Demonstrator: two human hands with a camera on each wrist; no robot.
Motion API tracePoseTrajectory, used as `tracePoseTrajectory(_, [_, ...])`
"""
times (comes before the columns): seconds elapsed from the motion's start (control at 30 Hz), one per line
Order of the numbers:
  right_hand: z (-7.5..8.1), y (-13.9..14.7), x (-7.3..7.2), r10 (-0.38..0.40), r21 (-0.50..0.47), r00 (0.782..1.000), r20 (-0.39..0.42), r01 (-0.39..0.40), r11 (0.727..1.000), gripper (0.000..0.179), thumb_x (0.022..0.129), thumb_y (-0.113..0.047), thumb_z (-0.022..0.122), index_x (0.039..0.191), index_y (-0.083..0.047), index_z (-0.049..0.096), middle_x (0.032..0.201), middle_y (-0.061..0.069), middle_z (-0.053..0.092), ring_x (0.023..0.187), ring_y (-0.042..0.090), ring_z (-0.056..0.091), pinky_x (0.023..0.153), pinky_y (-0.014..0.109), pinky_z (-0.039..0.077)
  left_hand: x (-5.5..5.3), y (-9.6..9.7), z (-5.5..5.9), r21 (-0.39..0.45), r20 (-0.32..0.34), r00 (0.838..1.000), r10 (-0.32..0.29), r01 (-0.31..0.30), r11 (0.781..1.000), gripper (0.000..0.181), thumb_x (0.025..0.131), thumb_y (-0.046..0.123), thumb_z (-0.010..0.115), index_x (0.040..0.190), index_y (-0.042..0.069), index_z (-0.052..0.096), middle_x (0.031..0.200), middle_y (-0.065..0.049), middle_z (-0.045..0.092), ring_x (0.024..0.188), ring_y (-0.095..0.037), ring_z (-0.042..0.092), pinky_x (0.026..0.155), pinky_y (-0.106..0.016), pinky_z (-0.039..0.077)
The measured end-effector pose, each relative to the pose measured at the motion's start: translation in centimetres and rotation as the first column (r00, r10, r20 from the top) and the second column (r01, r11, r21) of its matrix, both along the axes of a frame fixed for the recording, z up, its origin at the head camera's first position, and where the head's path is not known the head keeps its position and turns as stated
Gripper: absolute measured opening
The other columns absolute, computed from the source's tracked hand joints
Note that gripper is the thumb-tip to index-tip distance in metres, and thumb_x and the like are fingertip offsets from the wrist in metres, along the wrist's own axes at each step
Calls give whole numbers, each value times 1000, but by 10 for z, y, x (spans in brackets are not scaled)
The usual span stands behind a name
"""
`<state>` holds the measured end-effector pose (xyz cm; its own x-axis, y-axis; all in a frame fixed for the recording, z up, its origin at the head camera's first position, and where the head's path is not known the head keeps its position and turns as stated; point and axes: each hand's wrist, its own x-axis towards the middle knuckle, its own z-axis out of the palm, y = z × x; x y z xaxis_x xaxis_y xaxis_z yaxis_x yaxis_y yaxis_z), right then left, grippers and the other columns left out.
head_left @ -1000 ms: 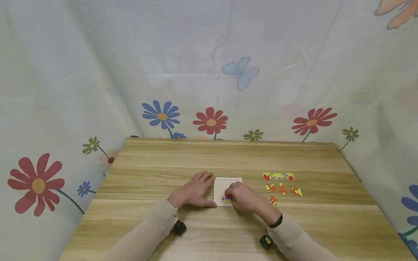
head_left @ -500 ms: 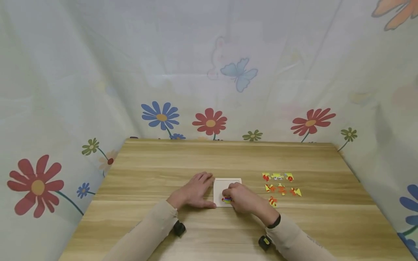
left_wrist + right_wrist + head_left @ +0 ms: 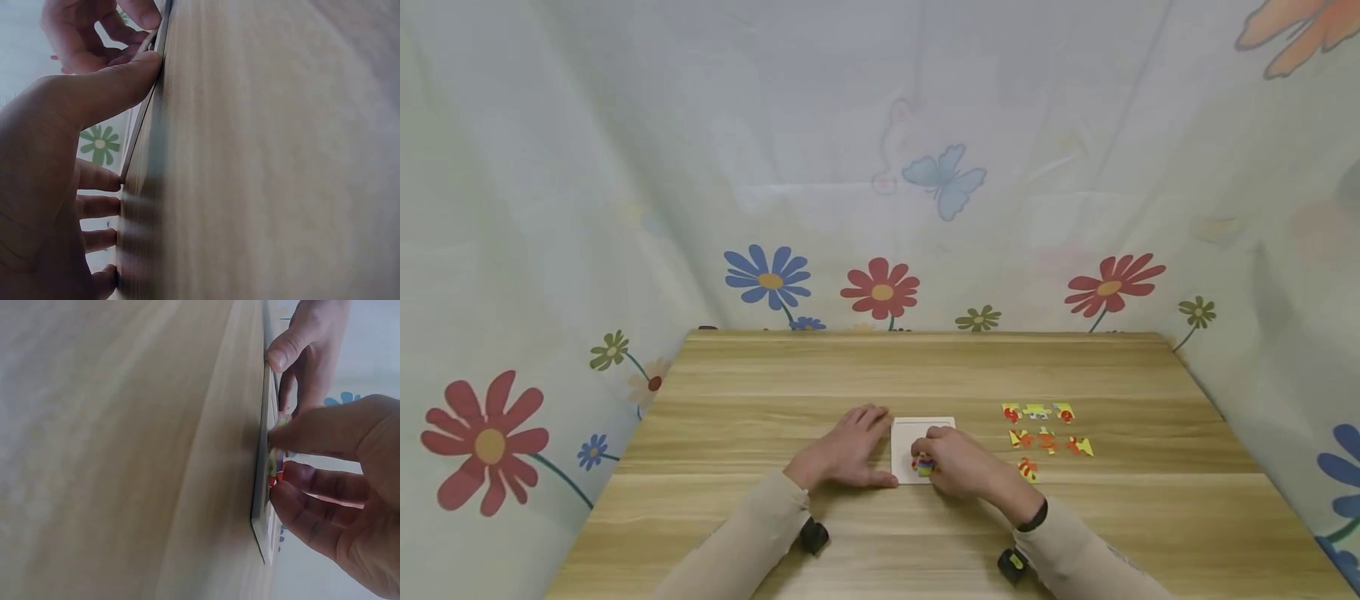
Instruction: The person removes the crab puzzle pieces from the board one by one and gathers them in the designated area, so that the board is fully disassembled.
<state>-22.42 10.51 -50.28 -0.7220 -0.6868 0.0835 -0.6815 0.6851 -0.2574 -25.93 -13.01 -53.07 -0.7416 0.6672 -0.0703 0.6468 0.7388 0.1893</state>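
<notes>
A square white puzzle tray (image 3: 906, 433) with a raised rim lies flat on the table. My left hand (image 3: 852, 447) rests along its left side, fingers spread, with the thumb at the near left corner. In the left wrist view that thumb (image 3: 125, 81) presses on the tray's edge. Over the near part of the tray, my right hand (image 3: 958, 462) pinches a multicoloured puzzle piece (image 3: 923, 465). The right wrist view has the piece (image 3: 276, 461) between thumb and fingertips, close against the tray's surface; the fingers cover much of it.
Right of the tray, several loose yellow, red and orange puzzle pieces (image 3: 1047, 440) lie in rows on the wooden table (image 3: 775, 375). One red-striped piece (image 3: 1027, 470) sits near my right wrist. A flowered cloth (image 3: 820, 208) hangs behind the table and along both sides.
The piece in my right hand has shifted and turned slightly, so more of its coloured face shows. My left hand stays at the tray. The head view has tilted up a little.
</notes>
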Motion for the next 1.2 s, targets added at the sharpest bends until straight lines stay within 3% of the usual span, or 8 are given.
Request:
tracePoseTrajectory(0.4, [0, 6, -3, -52, -68, 998, 37, 54, 996, 32, 79, -15, 76, 110, -9, 68, 84, -3, 61, 72, 8, 52, 65, 25, 47, 0, -1, 2, 8, -24, 1000, -19, 19, 1000, 103, 80, 74, 58, 151, 4, 31, 155, -16, 31, 144, -35, 26, 119, -49, 23])
tracePoseTrajectory(0.63, [2, 7, -4, -96, -93, 992, 78, 104, 990, 27, 78, -16, 77, 101, -8, 66, 77, -4, 59, 67, 6, 49, 61, 22, 43, -1, -1, 1, 9, -27, 1000, -16, 16, 1000, 104, 80, 75, 57, 152, 5, 30, 155, -16, 30, 145, -34, 25, 120, -48, 20])
tracePoseTrajectory(0.87, [0, 9, -1, -64, -97, 995, 72, 71, 993, 24, 77, -15, 79, 98, -11, 68, 75, -2, 59, 66, 5, 46, 58, 21, 39, 1, 0, -2, 5, -4, 1000, -14, 14, 1000, 104, 80, 75, 56, 152, 5, 29, 156, -16, 28, 145, -34, 24, 120, -48, 20])
tracePoseTrajectory(1.2, [13, 15, -4, -5, -148, 1000, 20, 8, 989, 24, 74, -8, 77, 97, -9, 70, 79, -2, 63, 71, 11, 54, 62, 21, 43, -1, 0, 1, -14, 9, 1000, -2, 2, 1000, 105, 80, 77, 55, 153, 7, 27, 157, -14, 27, 146, -33, 22, 121, -48, 20])
